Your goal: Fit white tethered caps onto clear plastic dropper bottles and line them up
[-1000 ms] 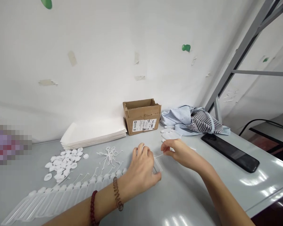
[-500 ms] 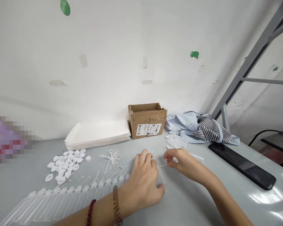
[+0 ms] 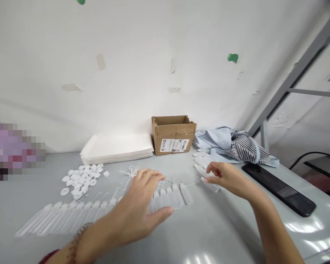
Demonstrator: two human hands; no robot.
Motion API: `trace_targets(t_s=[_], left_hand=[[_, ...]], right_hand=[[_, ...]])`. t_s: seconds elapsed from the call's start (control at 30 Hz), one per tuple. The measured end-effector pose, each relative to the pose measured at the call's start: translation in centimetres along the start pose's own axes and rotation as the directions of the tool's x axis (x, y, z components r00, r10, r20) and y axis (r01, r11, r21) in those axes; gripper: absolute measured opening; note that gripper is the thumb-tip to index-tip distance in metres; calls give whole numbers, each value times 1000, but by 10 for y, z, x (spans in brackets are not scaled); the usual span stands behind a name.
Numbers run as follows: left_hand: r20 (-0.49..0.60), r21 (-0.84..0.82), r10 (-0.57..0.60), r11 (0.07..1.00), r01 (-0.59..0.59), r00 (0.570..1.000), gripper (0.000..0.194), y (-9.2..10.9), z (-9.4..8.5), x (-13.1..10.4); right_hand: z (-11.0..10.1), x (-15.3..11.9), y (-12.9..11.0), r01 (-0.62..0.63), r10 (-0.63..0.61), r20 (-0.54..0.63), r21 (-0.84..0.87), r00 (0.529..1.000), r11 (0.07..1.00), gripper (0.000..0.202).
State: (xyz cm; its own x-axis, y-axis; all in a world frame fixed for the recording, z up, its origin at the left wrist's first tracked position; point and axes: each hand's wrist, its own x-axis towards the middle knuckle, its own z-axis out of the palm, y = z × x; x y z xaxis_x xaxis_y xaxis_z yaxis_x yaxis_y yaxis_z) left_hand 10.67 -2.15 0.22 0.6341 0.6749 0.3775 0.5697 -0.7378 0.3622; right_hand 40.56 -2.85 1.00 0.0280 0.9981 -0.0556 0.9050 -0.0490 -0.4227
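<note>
My left hand [image 3: 134, 205] is open above a row of clear flat plastic tubes with white caps [image 3: 71, 216], its thumb and fingers spread. It hides the middle of that row. At the row's right end a capped tube [image 3: 186, 194] lies slightly tilted, a thin white stem [image 3: 192, 183] beside its top. My right hand [image 3: 227, 178] has curled fingers and a gap between index finger and thumb. Its thumb tip is at the white end of a separate clear tube [image 3: 211, 186], perhaps touching it. More clear tubes [image 3: 202, 160] lie just behind.
Loose white round caps [image 3: 81, 178] form a pile at the left, near thin white looped sticks [image 3: 130, 171]. Against the wall are stacked white trays [image 3: 117, 148] and a cardboard box [image 3: 176, 132]. Folded cloth [image 3: 222, 141] and a black phone [image 3: 277, 189] lie right.
My left hand has lifted off the right end of the tube row and moved left, opening wider. My right hand has shifted right and up, away from the thin stem, to the separate tubes.
</note>
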Motion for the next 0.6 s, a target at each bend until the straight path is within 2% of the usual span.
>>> trace_targets(t_s=[0.07, 0.17, 0.27, 0.37, 0.5, 0.6], left_hand=[[-4, -32, -56, 998, 56, 998, 41, -17, -24, -13], [25, 4, -177, 984, 177, 984, 25, -47, -54, -27], [35, 136, -236, 964, 229, 971, 18, -77, -67, -32], [35, 279, -218, 939, 200, 975, 19, -97, -66, -31], [16, 290, -207, 937, 194, 978, 22, -106, -55, -24], [26, 273, -221, 940, 206, 975, 23, -109, -46, -19]], right_hand=[[2, -1, 5, -23, 26, 74, -37, 997, 999, 22], [8, 1, 11, -87, 96, 83, -103, 992, 991, 25], [13, 3, 14, -115, 132, 135, -127, 982, 985, 30], [17, 4, 19, -118, 134, 150, -116, 979, 986, 28], [20, 6, 26, -65, 77, 94, -131, 993, 989, 18], [24, 8, 28, -73, 95, 123, -172, 988, 982, 20]])
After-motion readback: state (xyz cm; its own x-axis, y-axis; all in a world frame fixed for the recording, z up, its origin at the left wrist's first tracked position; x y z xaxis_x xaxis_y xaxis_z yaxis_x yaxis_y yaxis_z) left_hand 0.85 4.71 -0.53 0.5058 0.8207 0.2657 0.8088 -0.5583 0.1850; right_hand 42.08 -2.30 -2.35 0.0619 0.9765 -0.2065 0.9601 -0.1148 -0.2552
